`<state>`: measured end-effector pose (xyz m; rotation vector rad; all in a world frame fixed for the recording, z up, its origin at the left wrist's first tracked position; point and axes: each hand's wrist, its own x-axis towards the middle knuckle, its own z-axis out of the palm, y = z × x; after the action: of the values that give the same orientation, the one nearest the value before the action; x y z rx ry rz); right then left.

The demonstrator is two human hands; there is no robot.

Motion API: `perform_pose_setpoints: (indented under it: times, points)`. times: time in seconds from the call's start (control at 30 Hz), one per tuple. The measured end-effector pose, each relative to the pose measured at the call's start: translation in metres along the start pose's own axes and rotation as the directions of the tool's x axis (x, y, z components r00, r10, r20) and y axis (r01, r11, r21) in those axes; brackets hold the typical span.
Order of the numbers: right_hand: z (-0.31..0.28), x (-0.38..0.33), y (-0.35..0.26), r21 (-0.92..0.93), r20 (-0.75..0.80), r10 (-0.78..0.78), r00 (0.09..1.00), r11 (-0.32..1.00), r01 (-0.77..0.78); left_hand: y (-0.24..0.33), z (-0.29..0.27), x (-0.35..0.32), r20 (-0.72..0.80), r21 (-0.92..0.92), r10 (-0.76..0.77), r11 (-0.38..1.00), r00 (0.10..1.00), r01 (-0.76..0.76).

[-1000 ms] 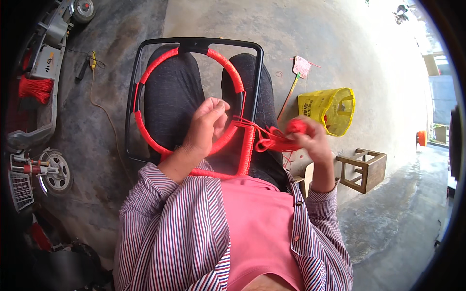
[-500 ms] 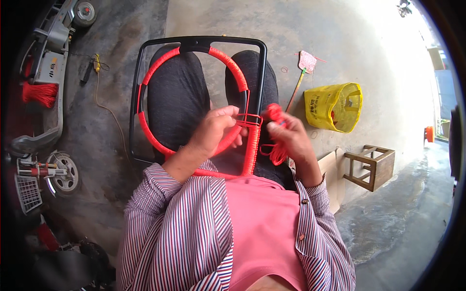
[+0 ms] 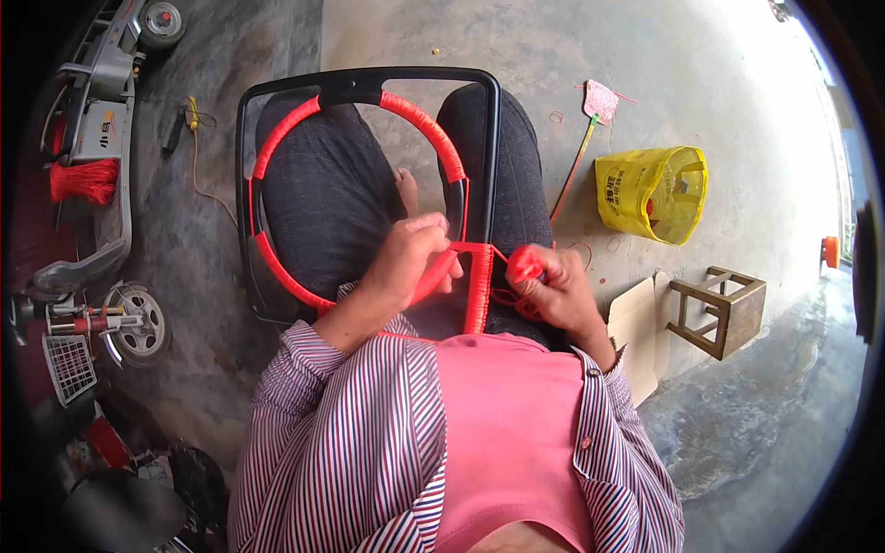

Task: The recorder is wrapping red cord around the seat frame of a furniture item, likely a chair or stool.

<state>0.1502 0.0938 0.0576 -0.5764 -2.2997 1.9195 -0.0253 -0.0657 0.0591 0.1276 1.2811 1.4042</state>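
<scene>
A black frame [image 3: 495,147] with rounded corners rests across my thighs. Inside it is a ring [image 3: 426,122] wrapped in stretches of red cord, with bare black gaps between them. My left hand [image 3: 406,263] is closed around the ring's lower right part, beside a side bar [image 3: 478,293] covered in tight red windings. Just to the right, my right hand [image 3: 564,293] grips a bundle of red cord [image 3: 525,264]. A taut strand runs from the bundle to the top of the wrapped bar, and loose loops hang below the fist.
To the right are a yellow bag [image 3: 636,189], a pink fly swatter [image 3: 601,101], a wooden stool [image 3: 728,318] and flattened cardboard [image 3: 636,318]. At left stand a grey scooter [image 3: 111,175] with a red cord hank [image 3: 85,180] and a yellow cable [image 3: 196,161] on the floor.
The spread loops near my left fingers are now drawn tight against the bar. My right hand has shifted slightly right and down with the cord bundle. The frame has moved a little left.
</scene>
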Motion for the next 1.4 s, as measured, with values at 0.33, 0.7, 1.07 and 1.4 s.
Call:
perform_pose_setpoints:
  times: [0.33,0.7,1.07,1.4]
  points:
    - [-0.082,-0.025,0.065,0.686,-0.267,0.296,0.917,0.727,-0.035,0.012,-0.027,0.008,0.118,-0.250,-0.004,0.968,0.993,0.034]
    - [-0.188,-0.040,0.196,0.730,-0.543,0.796,0.267,0.290,0.619,0.012,-0.026,0.001,0.220,-0.220,-0.055,0.970,0.974,0.104]
    - [-0.029,0.070,-0.035,-0.354,-0.174,-0.342,0.924,0.897,0.265,0.014,0.007,0.003,-0.126,-0.145,0.287,0.942,0.950,-0.304]
    - [0.000,0.078,-0.007,-0.422,-0.405,-0.512,0.758,0.840,0.342,-0.005,-0.012,0.018,-0.165,-0.119,0.173,0.974,0.971,-0.194]
